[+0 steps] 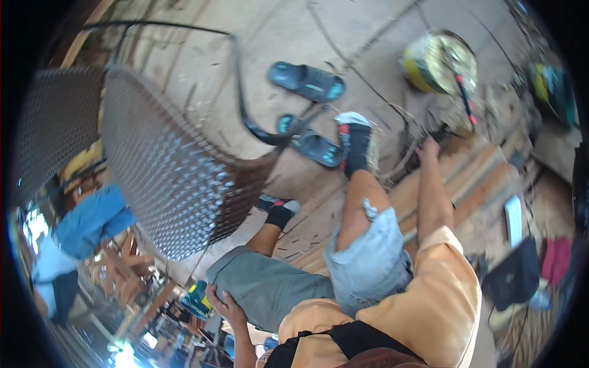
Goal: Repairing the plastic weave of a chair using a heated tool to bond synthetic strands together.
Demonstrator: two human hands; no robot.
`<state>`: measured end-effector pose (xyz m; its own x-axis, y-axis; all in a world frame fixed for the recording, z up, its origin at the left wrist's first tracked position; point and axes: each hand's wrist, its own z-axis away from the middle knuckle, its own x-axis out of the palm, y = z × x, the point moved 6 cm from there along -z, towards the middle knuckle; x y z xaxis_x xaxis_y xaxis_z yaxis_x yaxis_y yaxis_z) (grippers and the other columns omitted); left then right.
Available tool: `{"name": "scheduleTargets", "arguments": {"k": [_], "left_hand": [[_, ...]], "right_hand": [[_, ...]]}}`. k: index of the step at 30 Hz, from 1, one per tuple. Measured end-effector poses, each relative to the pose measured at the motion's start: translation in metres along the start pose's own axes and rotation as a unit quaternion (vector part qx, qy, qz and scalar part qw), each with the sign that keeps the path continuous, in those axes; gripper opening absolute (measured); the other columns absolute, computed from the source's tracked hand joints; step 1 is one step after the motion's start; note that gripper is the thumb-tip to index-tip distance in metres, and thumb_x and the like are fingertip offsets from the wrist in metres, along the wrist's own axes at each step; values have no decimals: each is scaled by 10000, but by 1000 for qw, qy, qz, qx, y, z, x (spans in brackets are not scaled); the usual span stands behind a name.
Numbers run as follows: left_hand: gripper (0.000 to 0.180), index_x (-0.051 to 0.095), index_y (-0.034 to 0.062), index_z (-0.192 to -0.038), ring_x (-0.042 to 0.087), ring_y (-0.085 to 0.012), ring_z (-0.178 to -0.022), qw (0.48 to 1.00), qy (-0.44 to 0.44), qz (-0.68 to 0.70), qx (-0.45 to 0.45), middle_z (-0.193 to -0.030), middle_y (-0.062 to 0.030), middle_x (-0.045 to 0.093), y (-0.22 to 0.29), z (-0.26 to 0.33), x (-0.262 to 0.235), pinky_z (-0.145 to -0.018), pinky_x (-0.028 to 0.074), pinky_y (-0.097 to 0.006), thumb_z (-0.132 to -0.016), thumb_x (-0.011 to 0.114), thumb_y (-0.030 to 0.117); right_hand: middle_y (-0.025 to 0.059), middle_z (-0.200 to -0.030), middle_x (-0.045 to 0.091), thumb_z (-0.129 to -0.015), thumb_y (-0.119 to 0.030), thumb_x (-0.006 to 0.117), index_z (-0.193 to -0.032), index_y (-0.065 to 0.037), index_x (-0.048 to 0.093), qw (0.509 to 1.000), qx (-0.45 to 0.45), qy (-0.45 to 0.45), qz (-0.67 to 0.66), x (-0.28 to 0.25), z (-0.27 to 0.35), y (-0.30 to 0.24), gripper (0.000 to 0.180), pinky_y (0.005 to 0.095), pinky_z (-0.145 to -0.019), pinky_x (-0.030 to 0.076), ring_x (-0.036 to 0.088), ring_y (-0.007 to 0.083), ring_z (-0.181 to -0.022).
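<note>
My left hand [228, 308] is beside the grey-green shorts [273, 288] on my left thigh, its fingers apart and nothing in them. Stretched forward, my right hand [428, 149] reaches the far end of the wooden planks [472, 184], at a dark tangled clump [437, 134]. Its fingers are too blurred and hidden to tell whether they grip anything. Ahead and to the left stands a brown woven chair [165, 165], tilted in view, with a dark metal frame [242, 113]. Neither hand touches the chair.
Two dark slide sandals [310, 83] lie on the concrete floor [362, 30]. A yellow-and-white bucket [438, 64] has a red-and-black handled tool [464, 101] at its near side. A light blue flat object [513, 221] and a dark cloth [514, 276] lie at right. A second woven panel [58, 122] stands far left.
</note>
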<state>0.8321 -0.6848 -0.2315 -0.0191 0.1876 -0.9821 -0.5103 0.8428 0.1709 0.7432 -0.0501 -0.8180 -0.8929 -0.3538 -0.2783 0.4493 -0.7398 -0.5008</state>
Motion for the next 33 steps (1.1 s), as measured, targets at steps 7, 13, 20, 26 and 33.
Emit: {"name": "scheduleTargets", "arguments": {"k": [7, 13, 20, 26, 33], "left_hand": [[403, 458, -61, -1218, 438, -340, -1161, 997, -14, -8, 78, -1223, -205, 482, 6, -12, 9, -1031, 298, -415, -933, 469, 224], [415, 460, -79, -1199, 415, -373, -1173, 994, 17, 43, 98, -1207, -230, 480, 1, -3, 9, -1031, 286, -469, -891, 522, 192], [394, 495, -64, -1169, 431, -367, -1144, 985, 52, 87, 136, -1179, -208, 501, -17, 6, 11, -1010, 308, -461, -865, 557, 179], [375, 513, -50, -1160, 430, -372, -1165, 983, 62, 94, 143, -1182, -214, 515, -31, 12, 16, -1005, 314, -474, -861, 561, 171], [370, 508, -63, -1154, 444, -377, -1151, 983, 71, 82, 151, -1182, -225, 515, -24, 16, 13, -1001, 321, -475, -873, 556, 173]], "right_hand": [[138, -635, 537, -895, -55, 425, -826, -15, 454, 988, -133, -30, -76, -8, 161, -66, 85, 319, -394, 440, 576, 237, -503], [33, -650, 483, -971, -191, 397, -898, -95, 416, 987, -58, -88, -122, -50, 288, -98, 122, 317, -407, 416, 489, 188, -479], [12, -656, 457, -948, -213, 474, -957, -117, 466, 962, -41, -211, -169, -120, 367, -127, 96, 272, -394, 366, 464, 123, -480], [-57, -536, 398, -896, -286, 589, -891, -78, 639, 952, -298, -68, 31, -244, 359, -206, 214, 222, -352, 269, 349, 52, -390], [39, -530, 521, -821, -279, 630, -817, -17, 682, 867, -389, 46, 307, -308, 318, -296, 267, 303, -412, 369, 477, 127, -412]]}}
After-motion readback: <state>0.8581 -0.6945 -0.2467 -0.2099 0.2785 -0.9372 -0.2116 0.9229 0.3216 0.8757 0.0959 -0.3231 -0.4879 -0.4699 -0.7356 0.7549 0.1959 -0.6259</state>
